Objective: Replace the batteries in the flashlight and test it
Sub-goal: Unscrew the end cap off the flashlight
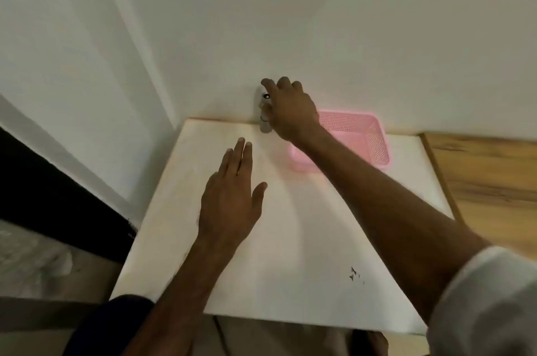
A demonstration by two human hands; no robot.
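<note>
From the head camera: one white flashlight (263, 111) stands upright at the table's (290, 239) far edge, just left of one pink basket (374, 140). The right hand (290, 111) curls around it. The left hand (232, 192) lies flat, fingers spread, empty, nearer than the basket.

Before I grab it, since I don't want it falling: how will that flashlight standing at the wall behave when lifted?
The flashlight stands upright on its end at the table's back edge, so it would probably tip if nudged. It looks round-bodied, so once down it may roll. The right hand wraps it easily, suggesting it is light and rigid.
</note>
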